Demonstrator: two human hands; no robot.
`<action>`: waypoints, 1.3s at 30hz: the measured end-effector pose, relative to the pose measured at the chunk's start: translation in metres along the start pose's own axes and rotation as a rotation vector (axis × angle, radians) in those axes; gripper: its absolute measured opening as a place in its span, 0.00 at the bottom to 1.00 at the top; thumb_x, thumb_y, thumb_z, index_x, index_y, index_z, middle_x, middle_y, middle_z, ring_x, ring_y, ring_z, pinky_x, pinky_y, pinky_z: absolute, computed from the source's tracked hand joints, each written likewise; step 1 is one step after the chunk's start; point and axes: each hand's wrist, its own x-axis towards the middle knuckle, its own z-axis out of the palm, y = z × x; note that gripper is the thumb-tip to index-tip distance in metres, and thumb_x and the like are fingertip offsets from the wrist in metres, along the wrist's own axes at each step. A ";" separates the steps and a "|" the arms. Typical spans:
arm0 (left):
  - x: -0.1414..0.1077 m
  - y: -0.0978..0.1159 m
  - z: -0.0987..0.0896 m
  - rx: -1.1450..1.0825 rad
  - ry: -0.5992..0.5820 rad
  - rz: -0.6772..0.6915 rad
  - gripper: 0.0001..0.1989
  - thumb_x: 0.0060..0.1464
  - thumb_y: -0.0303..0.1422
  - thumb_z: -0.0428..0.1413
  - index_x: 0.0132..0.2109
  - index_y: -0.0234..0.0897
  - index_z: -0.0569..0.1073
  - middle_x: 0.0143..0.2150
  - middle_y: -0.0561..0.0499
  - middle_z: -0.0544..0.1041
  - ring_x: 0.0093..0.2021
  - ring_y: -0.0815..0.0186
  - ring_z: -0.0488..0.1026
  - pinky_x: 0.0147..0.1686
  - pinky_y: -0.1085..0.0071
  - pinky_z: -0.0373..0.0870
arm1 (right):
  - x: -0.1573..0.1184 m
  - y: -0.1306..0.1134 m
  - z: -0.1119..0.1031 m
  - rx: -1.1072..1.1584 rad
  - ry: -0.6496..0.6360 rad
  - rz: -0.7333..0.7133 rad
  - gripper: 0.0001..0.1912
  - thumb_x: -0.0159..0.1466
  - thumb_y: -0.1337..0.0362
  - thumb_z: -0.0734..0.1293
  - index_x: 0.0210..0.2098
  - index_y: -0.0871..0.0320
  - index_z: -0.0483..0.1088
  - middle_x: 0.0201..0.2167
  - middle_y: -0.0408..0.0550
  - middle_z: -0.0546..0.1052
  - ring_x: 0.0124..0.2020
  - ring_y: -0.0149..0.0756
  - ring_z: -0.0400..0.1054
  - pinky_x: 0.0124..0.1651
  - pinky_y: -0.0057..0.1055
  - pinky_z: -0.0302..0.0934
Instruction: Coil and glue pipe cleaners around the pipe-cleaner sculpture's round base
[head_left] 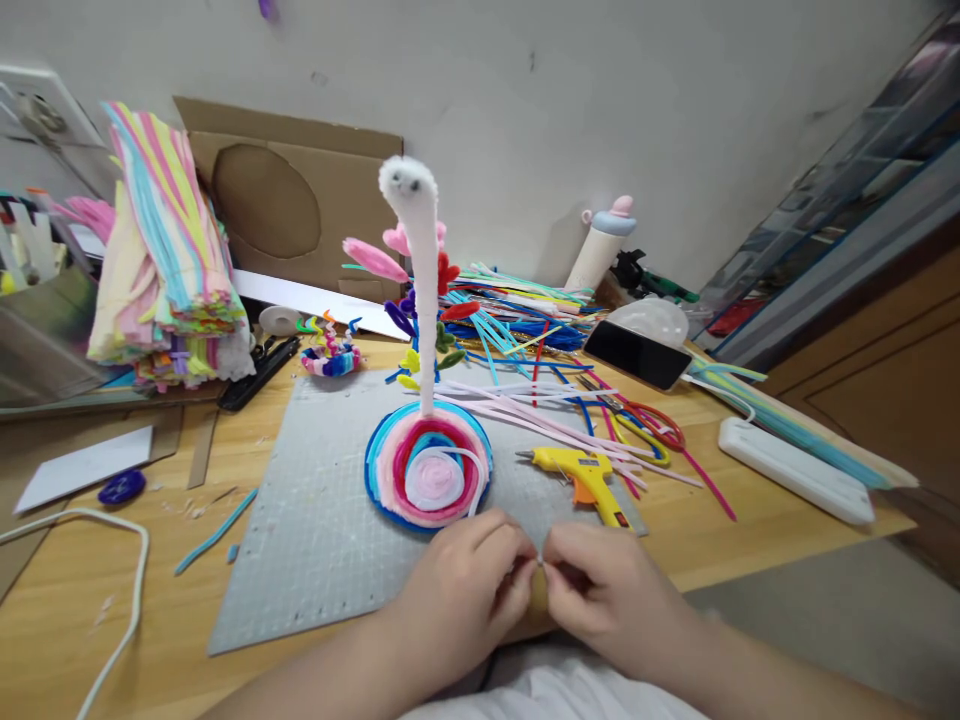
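Fingertips of left hand (461, 590) and right hand (600, 590) are together, clamped on the white pipe cleaner (474, 478) at near desk (750, 540) edge, near the spiral disc (427, 465); best to twist gently with short grip.

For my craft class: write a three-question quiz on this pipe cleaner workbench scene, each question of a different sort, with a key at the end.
1. True or false: the yellow glue gun is held in the right hand.
2. Multiple choice: what rises upright from the far edge of the round coiled base? A) a white fuzzy stem B) a wooden stick C) a green bottle
3. Short answer: on which surface does the coiled base sit?

Key:
1. False; it lies on the grey cutting mat, and both the right hand and the left hand pinch a thin white pipe cleaner end between them.
2. A, the white fuzzy stem.
3. The grey cutting mat.
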 end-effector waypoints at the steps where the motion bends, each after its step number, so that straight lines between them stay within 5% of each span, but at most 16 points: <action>1: 0.000 0.000 -0.001 0.009 -0.013 0.011 0.05 0.55 0.24 0.51 0.39 0.36 0.68 0.34 0.50 0.72 0.34 0.67 0.69 0.33 0.73 0.65 | 0.000 -0.001 -0.001 0.016 -0.023 0.073 0.09 0.56 0.71 0.60 0.22 0.56 0.55 0.19 0.39 0.61 0.22 0.29 0.54 0.25 0.28 0.44; 4: 0.000 -0.001 0.000 0.064 -0.024 0.025 0.05 0.59 0.25 0.49 0.38 0.36 0.69 0.33 0.50 0.73 0.34 0.66 0.69 0.32 0.72 0.65 | -0.001 -0.007 -0.004 0.065 -0.120 0.172 0.08 0.57 0.71 0.60 0.23 0.55 0.57 0.19 0.38 0.62 0.22 0.29 0.56 0.24 0.27 0.46; 8: -0.003 -0.002 0.003 0.156 -0.006 0.074 0.04 0.59 0.27 0.51 0.35 0.37 0.68 0.32 0.51 0.73 0.31 0.65 0.69 0.30 0.70 0.63 | 0.010 0.006 -0.031 0.027 -0.126 0.076 0.07 0.63 0.61 0.61 0.29 0.54 0.66 0.26 0.41 0.72 0.27 0.34 0.65 0.28 0.28 0.55; 10: -0.002 -0.001 0.002 0.189 -0.001 0.112 0.03 0.58 0.27 0.51 0.35 0.37 0.68 0.32 0.52 0.74 0.31 0.65 0.68 0.30 0.69 0.62 | 0.025 0.037 -0.059 -0.100 0.121 0.100 0.09 0.64 0.56 0.60 0.36 0.52 0.69 0.35 0.45 0.76 0.35 0.39 0.69 0.36 0.32 0.61; 13: 0.001 0.001 -0.004 0.205 -0.031 0.122 0.03 0.58 0.25 0.51 0.35 0.37 0.67 0.32 0.52 0.73 0.30 0.65 0.67 0.30 0.69 0.61 | 0.055 0.109 -0.112 -0.468 0.481 0.329 0.14 0.64 0.54 0.56 0.40 0.54 0.69 0.38 0.49 0.75 0.37 0.42 0.69 0.38 0.34 0.63; 16: 0.003 0.004 -0.009 0.160 -0.067 0.089 0.03 0.58 0.25 0.50 0.37 0.37 0.66 0.34 0.51 0.73 0.33 0.65 0.67 0.32 0.69 0.63 | 0.077 0.182 -0.154 -0.614 0.546 0.453 0.22 0.58 0.57 0.63 0.48 0.64 0.66 0.47 0.64 0.71 0.52 0.56 0.61 0.49 0.44 0.57; 18: 0.005 0.004 -0.011 0.129 -0.063 0.071 0.03 0.59 0.25 0.49 0.38 0.37 0.65 0.36 0.50 0.73 0.35 0.65 0.67 0.34 0.69 0.63 | 0.085 0.214 -0.167 -0.674 0.478 0.486 0.28 0.56 0.54 0.65 0.51 0.64 0.64 0.49 0.66 0.69 0.52 0.57 0.61 0.48 0.45 0.57; 23: 0.007 0.003 -0.014 0.133 -0.053 0.086 0.03 0.59 0.25 0.49 0.38 0.38 0.64 0.36 0.51 0.72 0.35 0.65 0.67 0.34 0.69 0.63 | 0.098 0.239 -0.157 -0.803 0.347 0.453 0.39 0.51 0.50 0.70 0.59 0.55 0.58 0.52 0.60 0.66 0.51 0.55 0.61 0.47 0.42 0.56; 39: 0.008 0.002 -0.014 0.191 -0.085 0.145 0.03 0.57 0.25 0.50 0.38 0.36 0.66 0.34 0.50 0.73 0.32 0.64 0.67 0.31 0.69 0.63 | 0.119 0.246 -0.133 -0.936 0.500 0.592 0.40 0.51 0.48 0.69 0.59 0.51 0.53 0.48 0.58 0.64 0.47 0.55 0.62 0.45 0.41 0.54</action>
